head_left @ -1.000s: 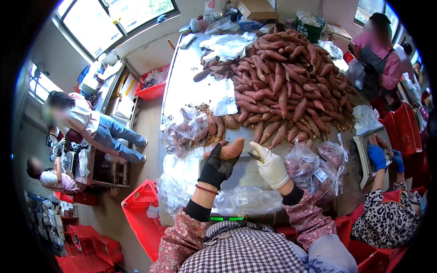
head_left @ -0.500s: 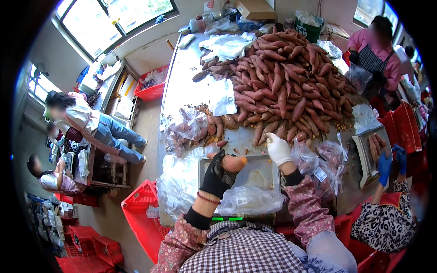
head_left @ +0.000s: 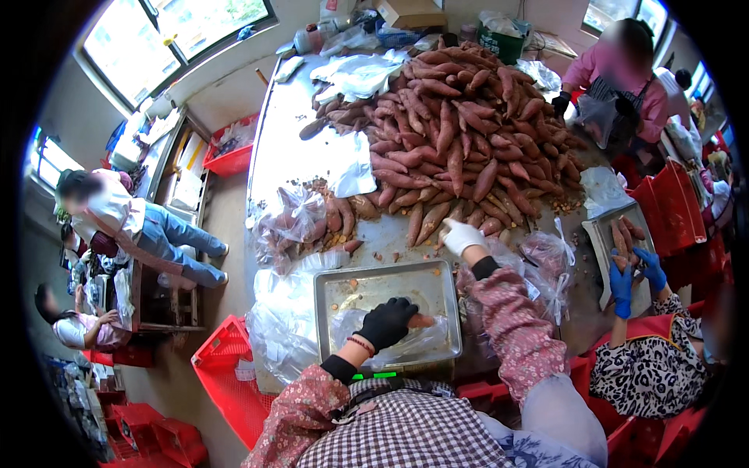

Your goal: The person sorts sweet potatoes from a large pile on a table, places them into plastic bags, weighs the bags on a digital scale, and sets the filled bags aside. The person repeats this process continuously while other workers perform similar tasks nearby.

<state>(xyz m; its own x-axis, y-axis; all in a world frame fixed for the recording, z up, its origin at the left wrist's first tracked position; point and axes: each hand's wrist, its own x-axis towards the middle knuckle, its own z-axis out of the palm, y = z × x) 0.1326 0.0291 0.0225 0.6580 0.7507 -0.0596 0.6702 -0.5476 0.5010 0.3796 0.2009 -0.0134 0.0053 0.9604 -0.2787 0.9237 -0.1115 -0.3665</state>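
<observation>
My left hand [head_left: 388,322], in a black glove, is closed around a sweet potato [head_left: 422,320]; only its reddish end shows past my fingers. This hand is low over a clear plastic bag [head_left: 351,321] lying in a shallow metal tray [head_left: 385,271]. My right hand [head_left: 463,236], in a white glove, reaches to the near edge of a big sweet potato pile [head_left: 455,148]. Its finger stretches toward the pile and nothing shows in its grasp. Filled clear bags [head_left: 546,261] lie just right of that hand.
Left of the tray lie empty plastic bags [head_left: 285,316] and a bag of sweet potatoes [head_left: 290,214]. A red crate [head_left: 226,363] stands by the table's left edge. At right, a co-worker's blue-gloved hands [head_left: 622,288] touch sweet potatoes on a scale [head_left: 597,238]. Another person [head_left: 624,86] stands far right.
My left hand has lowered the sweet potato toward the bag in the tray. My right hand stays near the pile. The blue-gloved hands have moved onto the scale's sweet potatoes. The view has shifted slightly.
</observation>
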